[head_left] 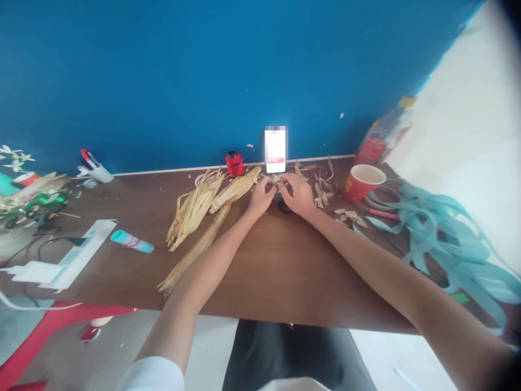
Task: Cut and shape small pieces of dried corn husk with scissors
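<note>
Wall (171, 81): blue, behind the table.
Table (285, 277): brown.
Ribbon (468, 247): teal, heaped at right.
Husks (197, 212): dry, straw-coloured, lying left of the hands.
Bottle (376, 141): clear, behind the cup.
Left hand (262, 194) and right hand (300, 194): bare, close together, fingers curled, each pinching the piece by thumb and fingertips.
Cup (353, 185): red, upright, beyond the right hand.
Phone (277, 144): upright, screen lit.
Spool (235, 164): red, near the husks.
Piece (277, 179): pale, between both hands' fingertips, before the phone.

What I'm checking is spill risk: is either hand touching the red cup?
No: the left hand and right hand are near the phone, apart from the red cup.
</note>
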The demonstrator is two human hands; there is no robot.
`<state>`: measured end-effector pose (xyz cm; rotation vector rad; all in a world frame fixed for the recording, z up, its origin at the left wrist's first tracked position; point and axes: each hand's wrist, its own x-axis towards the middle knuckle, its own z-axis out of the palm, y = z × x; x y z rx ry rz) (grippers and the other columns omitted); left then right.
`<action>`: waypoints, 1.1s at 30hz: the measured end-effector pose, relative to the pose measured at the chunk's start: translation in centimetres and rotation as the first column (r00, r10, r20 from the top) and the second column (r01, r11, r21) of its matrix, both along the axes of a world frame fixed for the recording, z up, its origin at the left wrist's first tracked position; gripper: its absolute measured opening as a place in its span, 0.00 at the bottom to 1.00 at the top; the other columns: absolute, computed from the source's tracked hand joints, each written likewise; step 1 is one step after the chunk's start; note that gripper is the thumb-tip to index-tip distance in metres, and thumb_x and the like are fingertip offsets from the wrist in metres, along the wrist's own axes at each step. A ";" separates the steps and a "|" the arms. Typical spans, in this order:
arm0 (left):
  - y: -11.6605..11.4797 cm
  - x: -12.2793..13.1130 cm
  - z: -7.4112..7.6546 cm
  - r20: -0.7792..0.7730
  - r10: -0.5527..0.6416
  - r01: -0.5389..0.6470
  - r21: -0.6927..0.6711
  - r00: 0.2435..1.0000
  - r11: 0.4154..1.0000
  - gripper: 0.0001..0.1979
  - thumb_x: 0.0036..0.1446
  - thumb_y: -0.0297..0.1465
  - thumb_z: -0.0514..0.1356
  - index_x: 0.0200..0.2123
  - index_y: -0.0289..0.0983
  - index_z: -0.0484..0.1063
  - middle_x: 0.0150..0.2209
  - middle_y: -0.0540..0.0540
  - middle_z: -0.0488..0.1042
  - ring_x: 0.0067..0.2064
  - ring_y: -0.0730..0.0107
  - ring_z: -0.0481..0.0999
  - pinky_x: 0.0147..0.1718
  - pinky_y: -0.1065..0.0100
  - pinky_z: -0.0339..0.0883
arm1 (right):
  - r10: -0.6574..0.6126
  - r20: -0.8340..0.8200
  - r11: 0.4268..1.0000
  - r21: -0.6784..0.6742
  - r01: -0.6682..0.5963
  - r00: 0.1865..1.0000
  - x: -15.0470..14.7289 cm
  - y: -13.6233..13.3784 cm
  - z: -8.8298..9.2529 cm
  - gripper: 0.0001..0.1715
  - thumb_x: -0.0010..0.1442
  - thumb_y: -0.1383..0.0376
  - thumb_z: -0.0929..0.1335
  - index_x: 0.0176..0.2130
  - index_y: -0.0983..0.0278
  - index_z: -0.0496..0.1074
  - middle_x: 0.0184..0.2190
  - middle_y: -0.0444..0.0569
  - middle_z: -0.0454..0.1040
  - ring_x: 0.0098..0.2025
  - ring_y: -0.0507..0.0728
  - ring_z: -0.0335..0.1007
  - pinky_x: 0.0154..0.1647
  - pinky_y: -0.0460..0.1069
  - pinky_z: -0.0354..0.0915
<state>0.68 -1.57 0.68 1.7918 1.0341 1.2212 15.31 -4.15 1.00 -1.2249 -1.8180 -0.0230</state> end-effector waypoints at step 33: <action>0.0 0.1 0.0 -0.267 0.061 -0.029 0.122 0.962 0.992 0.07 0.57 0.31 0.56 0.27 0.37 0.66 0.28 0.46 0.71 0.32 0.66 0.71 0.36 0.64 0.65 | 0.147 -0.088 0.987 -0.054 -0.152 0.985 0.4 0.5 0.3 0.24 0.62 0.61 0.62 0.57 0.59 0.64 0.43 0.50 0.74 0.34 0.56 0.71 0.39 0.53 0.67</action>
